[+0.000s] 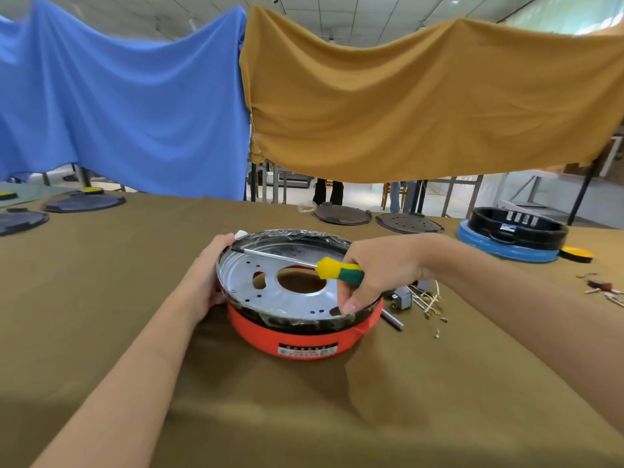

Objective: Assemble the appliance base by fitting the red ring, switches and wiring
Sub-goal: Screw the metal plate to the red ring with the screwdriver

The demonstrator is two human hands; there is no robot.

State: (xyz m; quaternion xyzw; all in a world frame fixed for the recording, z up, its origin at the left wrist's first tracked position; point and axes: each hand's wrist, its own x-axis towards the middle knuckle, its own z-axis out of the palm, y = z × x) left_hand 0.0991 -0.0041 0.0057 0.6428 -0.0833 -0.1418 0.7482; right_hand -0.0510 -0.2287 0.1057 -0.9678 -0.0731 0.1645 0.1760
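Base with red ring seated; switches and wiring not yet fitted.

The base (297, 285) sits at table (101, 298) centre, its red ring (304, 342) already around the lower body, and the metal plate (287, 295) inside shows open mounting holes with nothing installed. The left hand (206, 278) grips the left rim, fingers curled around the edge, steadying the base. The right hand (374, 275) holds a screwdriver (337, 269) by the yellow-green handle, with the shaft lying across the plate toward the far-left rim and the thumb pressing on the near-right rim. Hands are apart, one on each side of the base. Switches (401, 297) and wires (427, 300) lie loose just right of the base, outside it. Judgement: ring stage complete or nearly so; switch mounting, wiring and fastening remain. Ring fixings are not visible, so their seating cannot be confirmed.
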